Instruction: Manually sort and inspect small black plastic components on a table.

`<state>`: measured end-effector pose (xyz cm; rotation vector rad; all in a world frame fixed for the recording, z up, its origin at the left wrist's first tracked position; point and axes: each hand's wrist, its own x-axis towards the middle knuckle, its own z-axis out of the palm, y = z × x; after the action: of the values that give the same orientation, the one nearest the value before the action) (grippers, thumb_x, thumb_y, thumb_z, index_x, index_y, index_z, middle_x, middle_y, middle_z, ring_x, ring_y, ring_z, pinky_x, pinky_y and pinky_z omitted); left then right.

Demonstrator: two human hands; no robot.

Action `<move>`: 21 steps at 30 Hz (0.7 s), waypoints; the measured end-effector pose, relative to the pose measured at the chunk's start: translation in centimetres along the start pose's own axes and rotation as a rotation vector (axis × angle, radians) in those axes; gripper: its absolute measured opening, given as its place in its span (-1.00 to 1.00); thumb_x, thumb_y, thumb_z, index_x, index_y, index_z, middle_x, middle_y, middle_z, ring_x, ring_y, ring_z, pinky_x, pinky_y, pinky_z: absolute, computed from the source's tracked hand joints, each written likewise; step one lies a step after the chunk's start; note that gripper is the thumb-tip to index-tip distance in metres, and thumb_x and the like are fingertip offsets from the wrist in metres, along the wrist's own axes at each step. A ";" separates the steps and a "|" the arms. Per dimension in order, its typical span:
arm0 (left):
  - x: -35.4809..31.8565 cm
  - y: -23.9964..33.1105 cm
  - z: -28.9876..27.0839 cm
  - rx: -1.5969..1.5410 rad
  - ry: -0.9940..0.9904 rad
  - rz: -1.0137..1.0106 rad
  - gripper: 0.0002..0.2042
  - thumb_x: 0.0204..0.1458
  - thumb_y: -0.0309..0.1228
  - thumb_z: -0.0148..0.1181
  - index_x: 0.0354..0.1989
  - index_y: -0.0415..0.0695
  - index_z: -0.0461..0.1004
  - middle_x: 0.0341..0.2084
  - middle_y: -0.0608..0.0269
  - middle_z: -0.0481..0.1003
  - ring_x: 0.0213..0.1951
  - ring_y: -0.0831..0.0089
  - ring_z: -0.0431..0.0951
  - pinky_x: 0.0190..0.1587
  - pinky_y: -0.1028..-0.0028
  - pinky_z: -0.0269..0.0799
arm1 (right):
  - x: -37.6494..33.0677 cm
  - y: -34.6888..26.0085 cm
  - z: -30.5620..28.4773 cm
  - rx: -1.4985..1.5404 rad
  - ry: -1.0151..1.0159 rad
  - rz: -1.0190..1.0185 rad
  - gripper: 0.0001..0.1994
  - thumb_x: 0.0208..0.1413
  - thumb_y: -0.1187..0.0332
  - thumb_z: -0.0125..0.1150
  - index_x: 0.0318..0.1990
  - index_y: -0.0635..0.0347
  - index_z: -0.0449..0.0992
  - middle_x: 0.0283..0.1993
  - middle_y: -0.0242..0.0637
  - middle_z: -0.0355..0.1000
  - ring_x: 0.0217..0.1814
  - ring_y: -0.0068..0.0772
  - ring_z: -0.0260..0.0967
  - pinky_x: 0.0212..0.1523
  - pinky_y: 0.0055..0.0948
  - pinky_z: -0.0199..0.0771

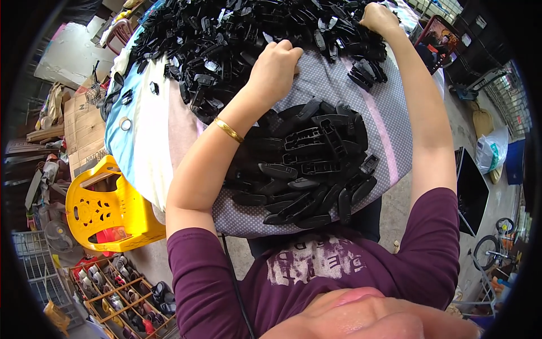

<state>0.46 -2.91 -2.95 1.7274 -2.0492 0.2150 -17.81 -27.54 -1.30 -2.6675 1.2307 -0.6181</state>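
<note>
Before me, a round table bears a grey dotted cloth [322, 73]. A large heap of small black plastic parts [226, 34] covers its far side. My left hand [275, 66], below a gold bangle [228, 130], is closed at the heap's near edge; what its fingers hold is hidden. At the heap's far right, my right hand [379, 18] is closed too, its fingertips among the parts, and I cannot make out what is in them. Nearer my body lies a pile of longer, curved black plastic pieces [305, 169], some with slotted frames. A few parts [367, 73] lie between heap and pile.
A roll of tape [125, 124] sits on the table's left side. A yellow plastic chair [107, 209] stands at the left, above a wooden shoe rack [121, 294]. Cardboard [84, 127] leans behind the chair. At the right are a white bag [491, 150] and a bicycle [488, 251].
</note>
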 end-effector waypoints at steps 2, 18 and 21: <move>-0.2 -0.3 0.3 0.053 0.011 -0.004 -0.71 -0.20 -0.52 0.17 -0.22 -0.23 0.43 -0.37 0.08 0.39 -0.24 0.17 0.40 -0.16 0.36 0.33 | -0.2 -2.8 -0.4 -0.387 -0.057 0.316 -0.70 -0.31 0.24 0.29 -0.41 0.26 0.55 -0.30 -0.01 0.45 -0.23 -0.11 0.43 -0.22 -0.29 0.43; -0.2 -0.2 -1.6 -1.020 0.075 -0.346 -0.69 -0.04 -0.58 0.07 -0.06 -0.27 0.35 -0.27 0.16 0.46 -0.30 0.46 0.49 -0.22 0.54 0.44 | -5.4 -6.8 -2.1 0.541 0.139 0.027 -0.58 -0.25 0.31 0.20 -0.14 0.21 0.37 -0.41 0.00 0.42 -0.42 -0.12 0.43 -0.36 -0.26 0.43; -0.4 -1.1 -2.4 -1.549 0.118 -0.572 -0.73 0.02 -0.54 0.04 -0.08 -0.33 0.32 -0.33 0.12 0.45 -0.31 0.39 0.50 -0.22 0.48 0.50 | -8.3 -12.9 -2.6 1.314 -0.181 0.141 -0.67 -0.19 0.35 0.17 -0.19 0.21 0.42 -0.37 -0.13 0.45 -0.46 -0.35 0.44 -0.41 -0.39 0.43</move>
<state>2.10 -1.78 -1.18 1.0345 -0.8781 -1.1013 -14.75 -12.69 2.21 -1.4682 0.5660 -0.7559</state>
